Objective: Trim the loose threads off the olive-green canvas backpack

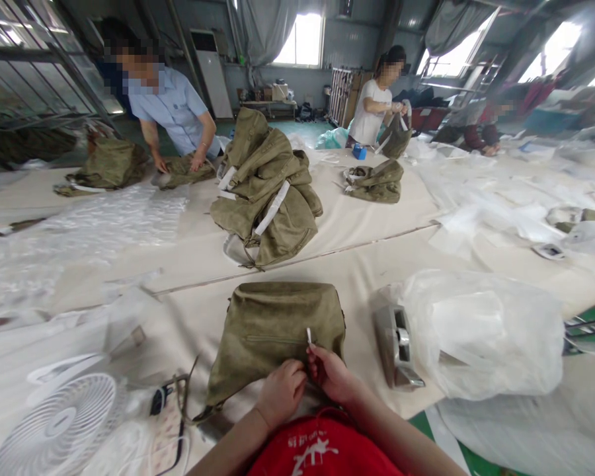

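Observation:
An olive-green fabric bag [282,314] lies flat on the table in front of me, with a straight seam or zipper line across its face. My right hand [331,373] is over its lower right part, thumb and finger pinched on a small white strip [309,336] that sticks up from the bag. Close beside it, my left hand [283,390] rests at the bag's near edge with its fingers curled in. What those fingers hold, if anything, is hidden. A thin dark cord trails from the bag's lower left corner.
Several olive bags [277,192] are piled ahead. A metal tape dispenser [399,347] and clear plastic bags [486,330] stand to the right. At left are a white fan [62,416] and a phone [167,426]. Co-workers [171,109] handle bags across the table.

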Tool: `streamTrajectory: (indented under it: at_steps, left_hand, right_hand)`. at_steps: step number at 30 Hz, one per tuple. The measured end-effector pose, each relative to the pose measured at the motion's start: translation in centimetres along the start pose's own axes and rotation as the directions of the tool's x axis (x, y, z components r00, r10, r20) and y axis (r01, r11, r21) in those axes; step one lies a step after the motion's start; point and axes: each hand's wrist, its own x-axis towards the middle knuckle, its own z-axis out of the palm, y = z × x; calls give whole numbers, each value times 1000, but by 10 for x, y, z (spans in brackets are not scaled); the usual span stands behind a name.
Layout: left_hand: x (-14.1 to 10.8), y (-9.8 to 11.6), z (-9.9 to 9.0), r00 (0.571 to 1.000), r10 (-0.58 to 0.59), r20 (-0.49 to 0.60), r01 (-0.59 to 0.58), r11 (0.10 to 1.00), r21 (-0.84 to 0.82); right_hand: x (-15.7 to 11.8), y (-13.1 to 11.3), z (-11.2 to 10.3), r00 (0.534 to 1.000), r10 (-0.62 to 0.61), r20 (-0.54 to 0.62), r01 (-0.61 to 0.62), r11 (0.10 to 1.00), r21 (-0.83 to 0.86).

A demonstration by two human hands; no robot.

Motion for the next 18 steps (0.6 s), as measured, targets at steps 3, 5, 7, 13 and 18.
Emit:
streamTrajectory:
  at_steps: [3,5,7,13,18]
  left_hand:
    - [-16,-6,8,999,-32,0,32,996,-78]
    - [-28,-13,7,995,-76,-59,71,994,-87]
    - [-40,-24,-2,970,-152,-191,150,988,-22]
    - [-72,-81,-42,705,-383,-597,583,793,179]
    - [-84,-117,-53,653,-627,-425,702,712,27]
  right_hand:
    - [1,6,-2,999,-12,-51,7,996,-93]
    - [1,10,-6,995,-53,-89,30,969,-246]
    - [-1,9,-12,985,-118,-124,58,914,-403]
    - [-11,-32,-44,855,-506,-109,164,464,-870]
    - [-14,-42,-77,704,-695,-145,7,211,-977]
